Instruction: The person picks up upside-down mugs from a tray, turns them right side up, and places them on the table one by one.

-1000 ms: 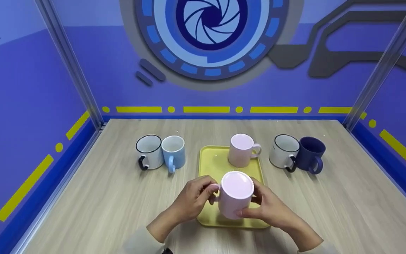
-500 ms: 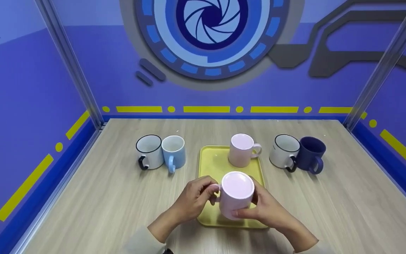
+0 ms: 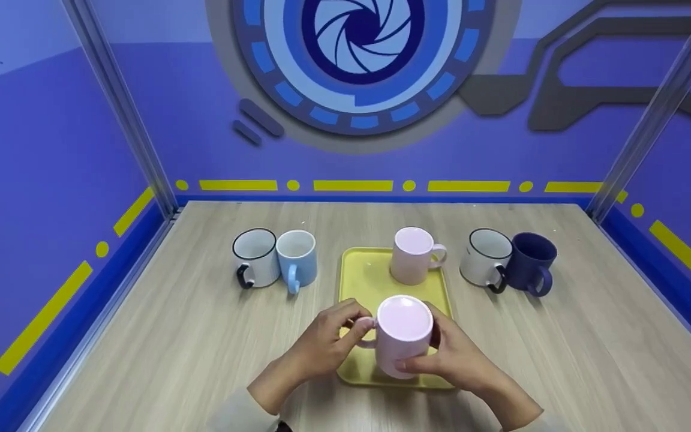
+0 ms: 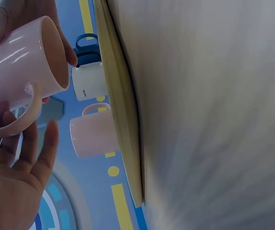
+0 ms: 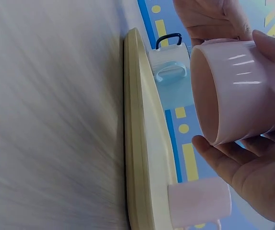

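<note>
A pink mug [image 3: 404, 336] hangs upside down above the near part of the yellow tray [image 3: 354, 273], its mouth toward the tray. My right hand [image 3: 456, 354] grips the mug's body, with the thumb on its near side. At the mug's left, my left hand [image 3: 327, 339] holds the handle [image 4: 25, 117] between thumb and forefinger; in the left wrist view its other fingers are fairly straight. A second pink mug [image 3: 411, 261] stands upside down at the far right of the tray, handle to the right. The right wrist view shows the held mug's open mouth [image 5: 205, 96] apart from the tray.
Left of the tray stand a white mug [image 3: 255, 261] with black rim and handle, and a light blue mug [image 3: 299, 264]. To its right are another black-rimmed white mug [image 3: 482, 264] and a dark blue mug [image 3: 528, 264]. Blue walls [image 3: 231, 162] enclose the wooden table [image 3: 591, 336].
The held mug has come down slightly. My left thumb and fingers have shifted on the handle, showing more of its loop. The right hand stays on the body.
</note>
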Motion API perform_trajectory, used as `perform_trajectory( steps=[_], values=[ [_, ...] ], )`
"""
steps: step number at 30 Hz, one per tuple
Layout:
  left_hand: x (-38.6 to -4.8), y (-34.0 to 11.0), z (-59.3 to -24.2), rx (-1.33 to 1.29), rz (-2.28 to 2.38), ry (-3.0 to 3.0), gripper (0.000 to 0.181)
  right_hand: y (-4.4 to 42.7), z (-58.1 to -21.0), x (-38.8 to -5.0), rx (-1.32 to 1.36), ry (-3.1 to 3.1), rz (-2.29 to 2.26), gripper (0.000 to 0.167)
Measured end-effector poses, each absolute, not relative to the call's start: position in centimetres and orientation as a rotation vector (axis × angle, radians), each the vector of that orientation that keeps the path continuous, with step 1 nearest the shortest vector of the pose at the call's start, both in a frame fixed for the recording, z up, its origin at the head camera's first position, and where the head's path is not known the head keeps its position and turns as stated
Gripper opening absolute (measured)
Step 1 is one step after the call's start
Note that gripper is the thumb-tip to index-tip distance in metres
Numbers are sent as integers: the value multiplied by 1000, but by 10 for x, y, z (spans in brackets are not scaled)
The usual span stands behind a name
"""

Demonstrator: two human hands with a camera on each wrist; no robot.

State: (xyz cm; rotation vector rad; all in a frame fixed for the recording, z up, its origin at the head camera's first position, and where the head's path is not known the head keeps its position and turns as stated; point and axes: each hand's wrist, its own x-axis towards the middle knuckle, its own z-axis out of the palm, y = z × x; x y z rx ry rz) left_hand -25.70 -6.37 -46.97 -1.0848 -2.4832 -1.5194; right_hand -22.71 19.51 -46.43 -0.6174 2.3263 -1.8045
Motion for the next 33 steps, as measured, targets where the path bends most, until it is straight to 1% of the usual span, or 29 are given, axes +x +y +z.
perform_trajectory(
  steps=[5,9,16,19,24,33],
  values=[
    [-255,-70,-469,-1092,-1017,-2377,26,196,-462,-228,-568,2329,-1800,79],
    [-254,-76,-467,-1158,-571,-2138,32,197,-459,-228,-519,2315,-1800,80],
    [-249,-84,-459,-1286,-46,-1908,23,198,-457,-229,-448,2280,-1818,78],
    [-250,-85,-459,-1287,72,-1886,23,199,-457,-229,-447,2288,-1828,75],
    [-249,-86,-461,-1295,137,-1911,29,199,-455,-229,-461,2289,-1830,70],
    [-248,-83,-463,-1292,144,-1987,27,198,-454,-227,-414,2303,-1818,67]
  ],
)
